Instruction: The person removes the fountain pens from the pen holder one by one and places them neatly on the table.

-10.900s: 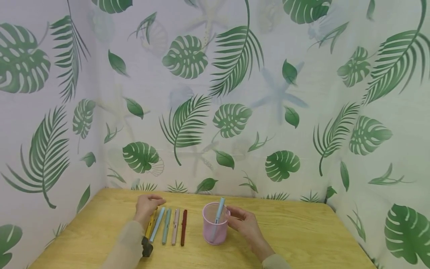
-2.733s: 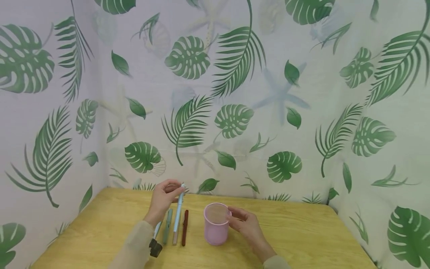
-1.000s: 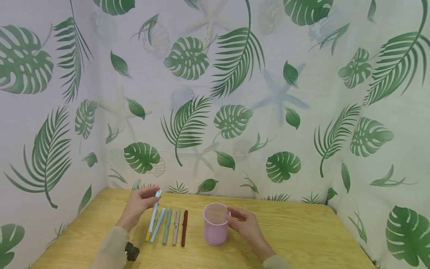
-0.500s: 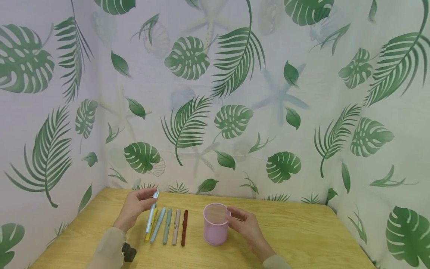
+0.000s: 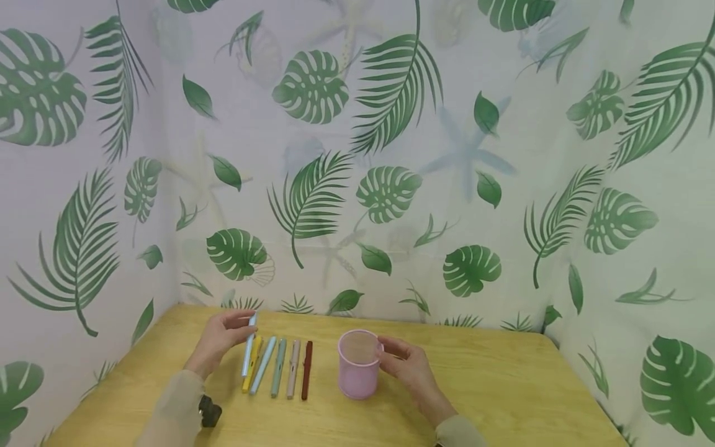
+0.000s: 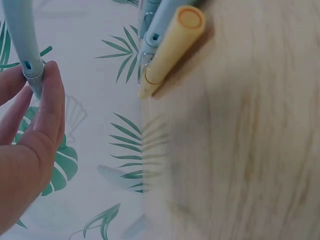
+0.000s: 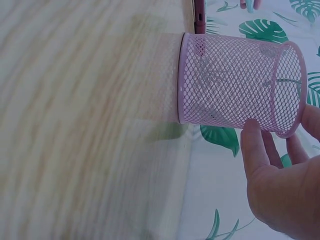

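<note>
My left hand (image 5: 244,324) pinches the top end of a light blue pen (image 5: 247,351) between thumb and fingers (image 6: 47,107). The pen slants down at the left end of a row of pens lying on the wooden table (image 5: 503,385), just left of a yellow pen (image 5: 252,369). The row goes on with another light blue pen (image 5: 263,365), a green pen (image 5: 277,366), a pink pen (image 5: 293,368) and a dark red pen (image 5: 306,369). My right hand (image 5: 393,357) grips the side of an upright pink mesh cup (image 5: 357,364), which has nothing in it.
Leaf-printed fabric walls (image 5: 391,186) close in the table on the left, back and right. A black wrist camera (image 5: 209,411) sits on my left sleeve. Bare wood lies right of the cup and in front of the pens.
The blue pen that once stood in the cup was carried by my left hand over the row to its left end, and has sunk lower there. My right hand stays on the cup.
</note>
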The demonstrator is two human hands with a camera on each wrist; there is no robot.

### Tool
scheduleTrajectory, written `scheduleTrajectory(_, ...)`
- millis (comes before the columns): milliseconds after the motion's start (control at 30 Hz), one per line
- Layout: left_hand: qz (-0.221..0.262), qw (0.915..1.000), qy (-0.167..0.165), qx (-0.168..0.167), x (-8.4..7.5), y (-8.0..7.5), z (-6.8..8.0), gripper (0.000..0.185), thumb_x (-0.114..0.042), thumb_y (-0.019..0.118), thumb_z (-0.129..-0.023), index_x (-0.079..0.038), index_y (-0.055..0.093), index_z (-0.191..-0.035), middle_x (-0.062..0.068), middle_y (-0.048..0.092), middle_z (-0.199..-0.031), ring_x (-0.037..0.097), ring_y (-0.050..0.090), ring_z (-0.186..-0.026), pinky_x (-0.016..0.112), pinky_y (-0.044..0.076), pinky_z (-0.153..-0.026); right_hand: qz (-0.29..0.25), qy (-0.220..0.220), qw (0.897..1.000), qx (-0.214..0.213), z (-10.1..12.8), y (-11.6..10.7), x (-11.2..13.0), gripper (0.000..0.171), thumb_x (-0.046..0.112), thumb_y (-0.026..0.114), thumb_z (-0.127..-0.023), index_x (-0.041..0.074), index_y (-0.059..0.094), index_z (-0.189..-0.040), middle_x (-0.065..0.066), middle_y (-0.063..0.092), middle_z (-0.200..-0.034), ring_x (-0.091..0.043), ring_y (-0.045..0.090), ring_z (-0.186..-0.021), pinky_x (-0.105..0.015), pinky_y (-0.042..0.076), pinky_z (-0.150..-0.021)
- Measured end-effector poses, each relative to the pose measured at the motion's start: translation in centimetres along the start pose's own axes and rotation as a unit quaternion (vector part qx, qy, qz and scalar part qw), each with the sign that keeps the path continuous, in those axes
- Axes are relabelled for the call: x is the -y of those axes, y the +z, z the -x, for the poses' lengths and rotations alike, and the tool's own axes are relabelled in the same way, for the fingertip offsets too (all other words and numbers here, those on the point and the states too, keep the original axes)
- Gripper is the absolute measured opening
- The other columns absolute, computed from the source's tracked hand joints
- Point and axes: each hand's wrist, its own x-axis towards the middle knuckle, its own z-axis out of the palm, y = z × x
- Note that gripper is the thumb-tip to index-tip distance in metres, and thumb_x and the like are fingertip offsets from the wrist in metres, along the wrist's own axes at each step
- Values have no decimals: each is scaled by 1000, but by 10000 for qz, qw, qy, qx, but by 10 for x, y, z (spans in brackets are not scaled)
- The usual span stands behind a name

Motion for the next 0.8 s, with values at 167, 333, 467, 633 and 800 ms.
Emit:
scheduleTrajectory(167, -29, 9995, -208, -243, 5, -4, -1, 44, -4, 65, -93, 4, 53, -135, 29, 55, -133, 24, 64, -109, 31, 57, -88, -42, -8, 10000, 1, -1, 0, 1, 41, 9, 67, -93, -6, 59, -129, -27, 60, -127, -22, 66, -106, -37, 56, -90)
scheduleTrajectory(333, -201, 9986, -425, -259, 9, -6, -4, 42, -5, 64, -93, 5, 55, -133, 30, 56, -132, 23, 66, -105, 34, 57, -88, -16, 4, 10000, -40, -1, 1, 1, 41, 9, 68, -92, -5, 59, -129, -26, 61, -127, -21, 65, -106, -36, 57, -89)
scheduleTrajectory(467, -337, 9974, -570, -292, 11, -7, -4, 42, -6, 65, -93, 3, 56, -132, 28, 59, -129, 20, 66, -101, 36, 57, -87, -21, -8, 10000, -49, -2, 0, 0, 42, 11, 70, -91, -5, 60, -129, -26, 62, -126, -21, 66, -104, -36, 57, -89)
scheduleTrajectory(633, -321, 9970, -632, -296, 14, -8, -6, 45, -5, 65, -92, 3, 54, -134, 28, 62, -126, 19, 67, -98, 36, 57, -85, -26, 3, 10000, -40, -2, 0, -1, 43, 12, 70, -91, -5, 59, -129, -26, 62, -125, -21, 66, -104, -36, 57, -89)
scheduleTrajectory(800, -351, 9970, -649, -232, 17, -9, -8, 45, -7, 65, -93, 3, 53, -135, 29, 60, -128, 23, 67, -101, 39, 57, -86, -54, -14, 10000, -9, -2, 0, -1, 43, 13, 69, -92, -6, 59, -129, -25, 62, -126, -22, 66, -105, -36, 57, -89)
